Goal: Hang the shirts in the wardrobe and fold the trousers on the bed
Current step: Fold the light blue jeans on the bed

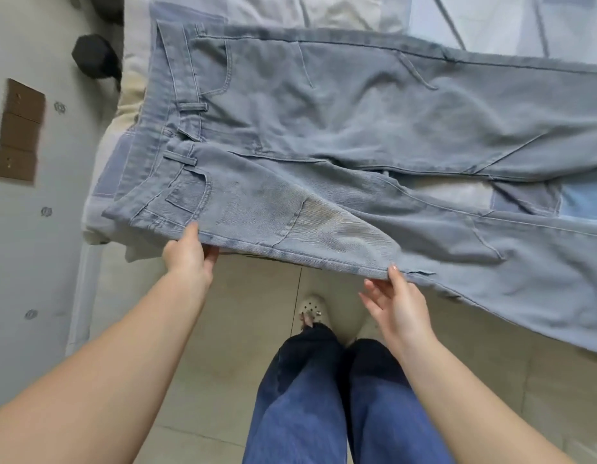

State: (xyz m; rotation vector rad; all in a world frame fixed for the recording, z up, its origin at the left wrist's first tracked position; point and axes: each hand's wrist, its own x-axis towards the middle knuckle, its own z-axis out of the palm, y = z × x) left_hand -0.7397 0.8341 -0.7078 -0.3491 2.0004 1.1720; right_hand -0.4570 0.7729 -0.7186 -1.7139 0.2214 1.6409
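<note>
Trousers' (324, 135) near edge in both hands.

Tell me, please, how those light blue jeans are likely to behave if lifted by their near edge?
The jeans will probably flop: the near leg already sags off the bed. Thick denim suggests some weight. The left hand and right hand pinch the seam, so slipping seems unlikely.
</note>
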